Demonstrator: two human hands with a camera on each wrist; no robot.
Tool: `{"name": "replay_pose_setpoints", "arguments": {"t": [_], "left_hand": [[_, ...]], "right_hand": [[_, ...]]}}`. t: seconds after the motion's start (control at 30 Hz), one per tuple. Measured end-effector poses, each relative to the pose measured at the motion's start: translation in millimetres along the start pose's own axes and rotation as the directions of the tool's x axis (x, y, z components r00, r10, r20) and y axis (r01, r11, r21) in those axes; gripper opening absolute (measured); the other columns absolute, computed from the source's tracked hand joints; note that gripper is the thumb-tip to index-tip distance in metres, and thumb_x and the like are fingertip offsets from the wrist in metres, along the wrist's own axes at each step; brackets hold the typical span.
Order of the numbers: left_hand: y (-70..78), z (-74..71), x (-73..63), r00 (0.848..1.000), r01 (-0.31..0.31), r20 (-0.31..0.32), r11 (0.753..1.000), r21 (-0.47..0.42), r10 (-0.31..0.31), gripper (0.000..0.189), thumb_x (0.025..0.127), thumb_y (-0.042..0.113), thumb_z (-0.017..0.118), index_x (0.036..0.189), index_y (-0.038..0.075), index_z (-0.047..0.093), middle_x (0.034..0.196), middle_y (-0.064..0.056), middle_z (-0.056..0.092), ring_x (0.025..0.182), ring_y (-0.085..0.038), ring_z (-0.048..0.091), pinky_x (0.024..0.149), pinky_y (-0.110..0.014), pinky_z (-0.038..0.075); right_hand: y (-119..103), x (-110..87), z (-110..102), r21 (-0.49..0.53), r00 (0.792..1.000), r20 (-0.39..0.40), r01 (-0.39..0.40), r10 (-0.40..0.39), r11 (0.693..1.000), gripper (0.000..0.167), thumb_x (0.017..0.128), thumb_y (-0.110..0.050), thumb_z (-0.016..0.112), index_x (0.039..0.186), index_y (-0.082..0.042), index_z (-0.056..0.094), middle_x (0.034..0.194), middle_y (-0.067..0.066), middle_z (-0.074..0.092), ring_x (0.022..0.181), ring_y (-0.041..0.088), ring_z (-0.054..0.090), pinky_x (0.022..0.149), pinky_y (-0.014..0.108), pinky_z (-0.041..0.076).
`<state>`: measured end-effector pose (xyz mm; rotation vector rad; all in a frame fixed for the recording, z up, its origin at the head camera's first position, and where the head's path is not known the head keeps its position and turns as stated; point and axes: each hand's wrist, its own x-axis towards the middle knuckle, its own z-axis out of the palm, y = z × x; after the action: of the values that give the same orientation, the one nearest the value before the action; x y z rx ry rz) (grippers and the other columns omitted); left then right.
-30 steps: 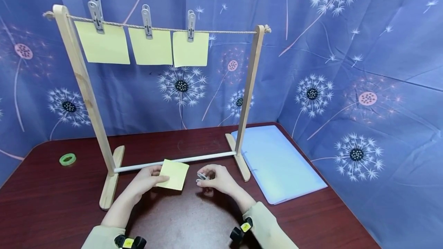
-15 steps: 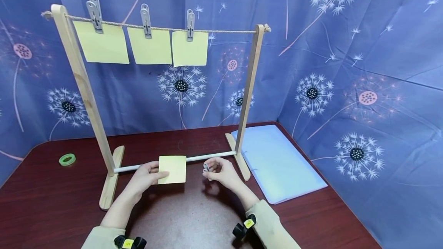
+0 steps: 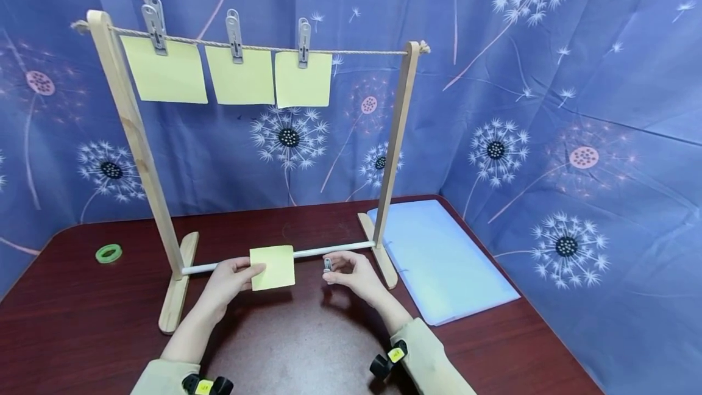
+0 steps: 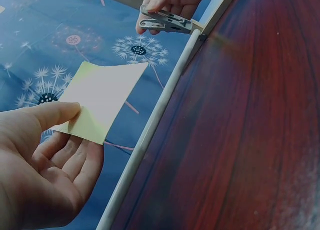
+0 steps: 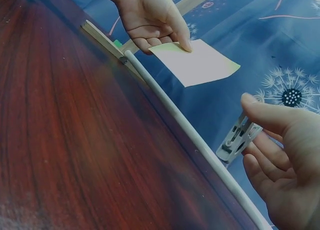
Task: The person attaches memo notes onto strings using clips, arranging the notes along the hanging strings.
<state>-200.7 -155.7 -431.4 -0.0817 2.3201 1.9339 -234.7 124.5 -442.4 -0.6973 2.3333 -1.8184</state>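
My left hand (image 3: 231,279) pinches a square yellow sticky note (image 3: 276,270) at its left edge, thumb on the near face and fingers behind. The note is held up over the table, in front of the white crossbar. To its right, my right hand (image 3: 353,274) holds a grey clothespin (image 5: 237,140) between thumb and fingers, its jaws pointing down. A gap separates the clothespin from the note. Above, three yellow notes (image 3: 301,81) hang from a rope (image 3: 362,51), each held by a grey clothespin (image 3: 304,41).
The rope runs between two wooden posts (image 3: 395,139) joined low down by a white crossbar (image 3: 334,249). A green tape roll (image 3: 108,253) lies left on the dark red table (image 3: 77,316). A pale blue folder (image 3: 444,261) lies at right. A dandelion-print curtain (image 3: 219,151) stands behind.
The left hand has turned the note from slanted to nearly upright and square-on. The right hand has moved slightly right and up, and its clothespin has swung from lying sideways to upright.
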Motion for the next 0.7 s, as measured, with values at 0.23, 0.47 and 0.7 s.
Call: {"name": "replay_pose_setpoints", "arguments": {"t": [0.23,0.47,0.7], "left_hand": [[-0.7,0.5,0.2,0.999,-0.002,-0.037,1.0,0.007,0.002,0.043,0.095,0.02,0.064,0.123,-0.012,0.059,0.092,-0.003,0.073,0.077,-0.006,0.068,0.075,-0.021,0.051],[-1.1,3.3,0.3,0.999,-0.009,-0.05,1.0,0.013,0.01,0.04,0.095,0.019,0.064,0.122,-0.011,0.061,0.091,-0.001,0.074,0.076,-0.006,0.069,0.076,-0.019,0.05],[-3.9,8.7,1.1,0.995,0.012,-0.1,1.0,-0.002,-0.012,0.044,0.093,0.019,0.068,0.124,-0.011,0.059,0.086,0.003,0.072,0.072,-0.004,0.066,0.074,-0.02,0.05]], "right_hand": [[9.4,-0.2,0.3,-0.013,1.0,-0.012,0.002,-0.002,1.0,0.034,0.088,-0.003,0.07,0.119,0.01,0.062,0.108,0.028,0.066,0.091,0.01,0.064,0.083,0.023,0.052],[8.8,-0.9,1.7,-0.003,0.999,-0.037,-0.035,0.035,0.999,0.034,0.087,-0.006,0.071,0.117,0.009,0.063,0.108,0.027,0.067,0.095,0.019,0.067,0.083,0.022,0.052],[-0.1,-1.5,1.7,0.024,0.998,-0.048,-0.032,0.033,0.999,0.038,0.085,0.003,0.069,0.121,0.014,0.06,0.108,0.033,0.065,0.09,0.007,0.065,0.082,0.019,0.051]]}}
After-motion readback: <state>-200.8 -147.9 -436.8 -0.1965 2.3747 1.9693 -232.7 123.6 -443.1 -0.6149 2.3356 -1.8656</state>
